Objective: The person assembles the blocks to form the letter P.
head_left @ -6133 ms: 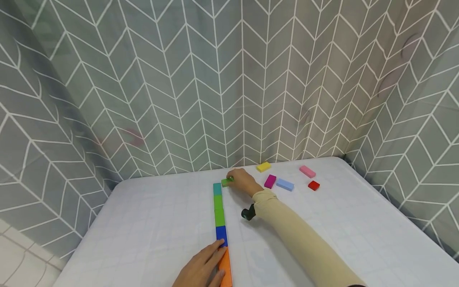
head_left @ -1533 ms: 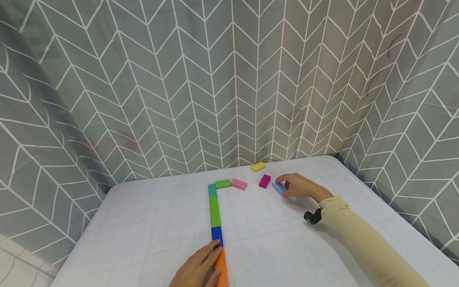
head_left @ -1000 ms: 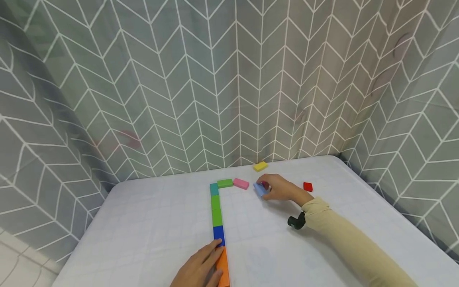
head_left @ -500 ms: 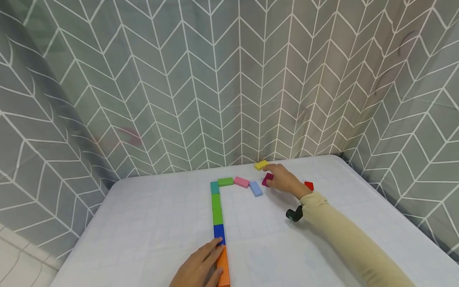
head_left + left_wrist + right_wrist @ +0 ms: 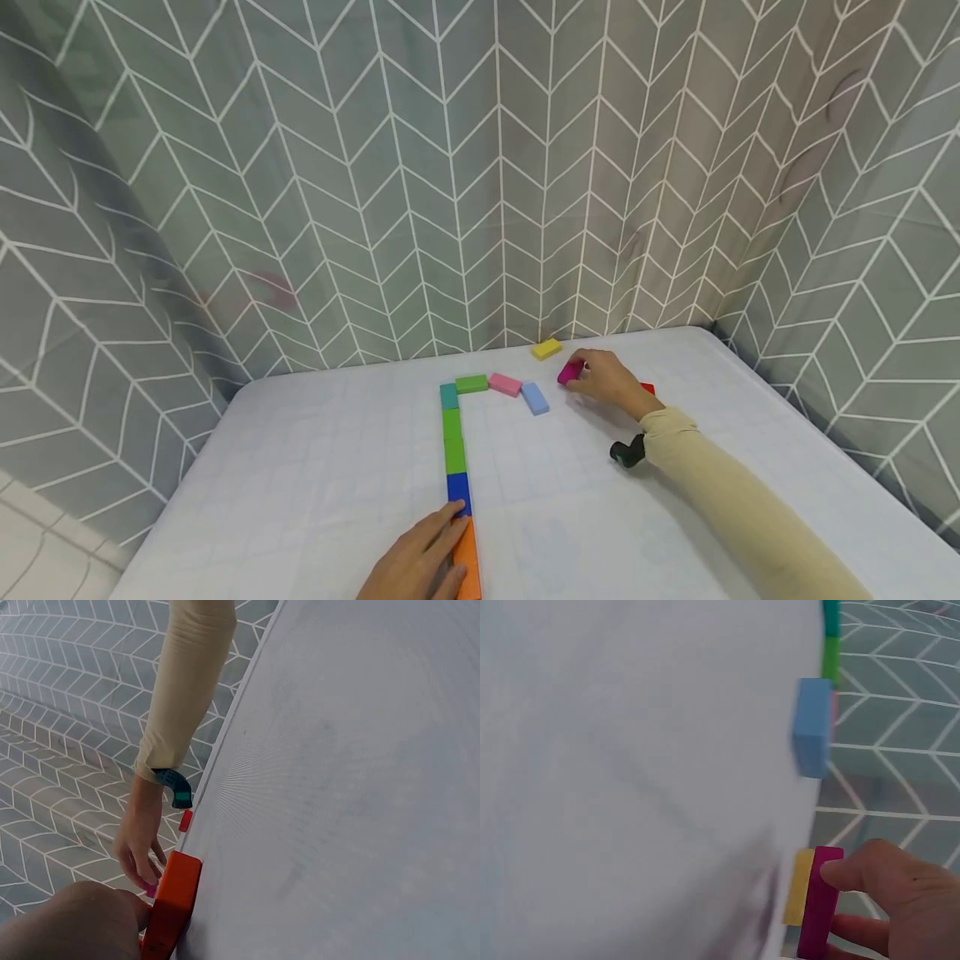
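My right hand [image 5: 606, 381] pinches a magenta block [image 5: 569, 372] between thumb and fingers, near the far side of the table. In the right wrist view the thumb presses on one face of that magenta block [image 5: 823, 904]. My left hand [image 5: 417, 554] rests at the near end of a row, its fingers extended over an orange block [image 5: 468, 557] and the edge of a dark blue block [image 5: 459, 487]. Two green blocks [image 5: 453, 442] and a teal block [image 5: 448, 396] continue the row. From the teal, a green block [image 5: 472, 384], a pink block [image 5: 506, 384] and a light blue block [image 5: 535, 398] curve right.
A yellow block [image 5: 546, 348] lies by the table's far edge, behind the magenta one. A red block [image 5: 648, 387] is partly hidden by the right hand. A white cloth covers the table [image 5: 322, 483]; a patterned grey curtain [image 5: 420, 208] hangs around it.
My right hand has let go of the green block; the pink block and then the light blue block have moved left beside it. It now grips the magenta block. My left hand has stayed put.
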Demonstrator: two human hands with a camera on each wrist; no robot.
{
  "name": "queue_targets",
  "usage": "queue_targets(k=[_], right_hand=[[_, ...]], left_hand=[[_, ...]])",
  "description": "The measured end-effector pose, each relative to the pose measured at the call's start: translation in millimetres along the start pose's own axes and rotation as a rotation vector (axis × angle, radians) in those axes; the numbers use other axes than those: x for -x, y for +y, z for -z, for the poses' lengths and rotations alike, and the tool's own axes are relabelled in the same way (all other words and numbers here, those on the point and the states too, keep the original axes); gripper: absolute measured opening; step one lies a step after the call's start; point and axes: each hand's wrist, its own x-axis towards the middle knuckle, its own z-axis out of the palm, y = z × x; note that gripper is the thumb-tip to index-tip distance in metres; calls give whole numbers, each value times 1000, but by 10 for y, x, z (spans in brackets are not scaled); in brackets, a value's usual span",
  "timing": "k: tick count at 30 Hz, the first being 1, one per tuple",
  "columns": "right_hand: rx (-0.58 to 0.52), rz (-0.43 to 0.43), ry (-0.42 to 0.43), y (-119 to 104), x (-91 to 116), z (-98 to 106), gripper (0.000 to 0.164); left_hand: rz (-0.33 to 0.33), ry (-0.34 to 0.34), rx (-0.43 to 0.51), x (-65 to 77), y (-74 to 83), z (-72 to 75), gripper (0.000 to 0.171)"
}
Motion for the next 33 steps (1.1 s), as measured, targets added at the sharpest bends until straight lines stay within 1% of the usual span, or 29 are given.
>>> queue_targets(k=[2, 4, 7, 11, 17, 22, 25, 29, 33], right_hand=[[-28, 21, 46, -18, 57, 59, 34], [-49, 41, 71, -73, 126, 119, 36], [-70, 64, 85, -196, 254, 185, 41], [-109, 96, 92, -370, 430, 183, 43], [-171, 132, 62, -614, 622, 41, 45], [-206, 156, 44, -711, 683, -101, 43], [-197, 132, 44, -707, 708, -169, 44], [-173, 105, 14, -692, 734, -234, 46], [-164, 111, -10, -700, 721, -262, 48]], left_hand=[[-3, 6, -4, 6, -5, 2, 50], [-1, 15, -10, 12, -10, 6, 50], [10, 19, -11, 15, -15, 16, 50], [27, 0, -3, 8, -13, 42, 50], [55, -36, 28, -3, 11, 92, 50], [102, -105, 65, -26, 30, 103, 55], [94, -106, 69, -30, 32, 83, 55], [55, -75, 50, -27, 22, 50, 52], [57, -77, 46, -28, 18, 48, 53]])
